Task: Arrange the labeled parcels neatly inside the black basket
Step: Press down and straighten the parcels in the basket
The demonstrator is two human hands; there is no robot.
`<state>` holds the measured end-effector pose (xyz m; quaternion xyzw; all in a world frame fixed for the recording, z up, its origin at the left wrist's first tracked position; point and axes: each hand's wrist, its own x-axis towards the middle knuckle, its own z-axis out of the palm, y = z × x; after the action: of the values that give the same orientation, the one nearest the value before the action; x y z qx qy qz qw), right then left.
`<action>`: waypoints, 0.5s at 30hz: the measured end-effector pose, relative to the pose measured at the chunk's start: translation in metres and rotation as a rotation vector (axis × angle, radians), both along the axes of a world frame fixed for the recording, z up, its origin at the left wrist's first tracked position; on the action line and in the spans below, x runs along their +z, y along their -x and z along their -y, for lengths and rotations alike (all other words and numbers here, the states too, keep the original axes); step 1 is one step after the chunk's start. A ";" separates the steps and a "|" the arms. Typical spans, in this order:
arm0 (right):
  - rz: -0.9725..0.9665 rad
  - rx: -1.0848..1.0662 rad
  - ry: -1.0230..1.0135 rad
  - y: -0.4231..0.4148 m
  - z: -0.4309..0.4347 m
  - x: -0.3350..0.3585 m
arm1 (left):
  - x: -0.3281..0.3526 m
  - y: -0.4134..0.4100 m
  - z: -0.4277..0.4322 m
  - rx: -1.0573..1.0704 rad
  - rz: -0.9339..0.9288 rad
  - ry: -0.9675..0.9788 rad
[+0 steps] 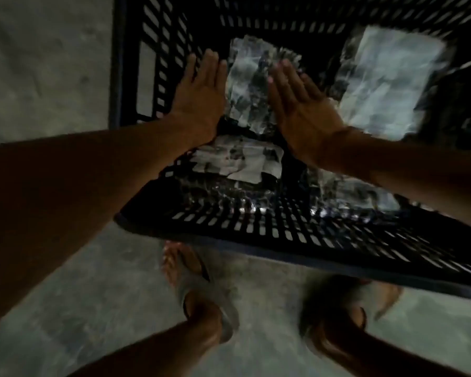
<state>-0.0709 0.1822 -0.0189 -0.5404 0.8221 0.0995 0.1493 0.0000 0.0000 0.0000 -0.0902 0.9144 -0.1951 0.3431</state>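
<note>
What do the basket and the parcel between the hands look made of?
Basket: looks like rigid black moulded plastic, matte, with regular slotted walls. Parcel between the left hand and right hand: probably glossy dark plastic wrap under a crinkled paper label; blur leaves it uncertain.

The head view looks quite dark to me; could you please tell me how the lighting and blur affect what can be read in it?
Head view: dim throughout, with motion blur smearing the parcels' labels beyond reading; the upright parcel between the left hand and right hand shows streaky glare; wide-angle distortion bows the black basket walls; the sandalled feet are blurred too.
</note>
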 end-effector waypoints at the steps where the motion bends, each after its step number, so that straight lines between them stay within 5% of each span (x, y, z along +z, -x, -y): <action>1: -0.061 -0.011 -0.029 -0.001 0.003 -0.008 | -0.009 0.000 -0.001 -0.062 0.028 0.089; 9: -0.298 0.118 0.174 -0.001 0.020 -0.057 | -0.045 -0.002 -0.014 -0.172 0.046 0.230; 15: -0.185 0.229 0.086 0.015 0.015 -0.044 | -0.020 0.004 -0.014 -0.034 0.084 0.091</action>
<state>-0.0858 0.1670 -0.0630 -0.6249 0.7689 0.1300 0.0371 -0.0040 0.0142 -0.0198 -0.0821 0.8908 -0.2458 0.3732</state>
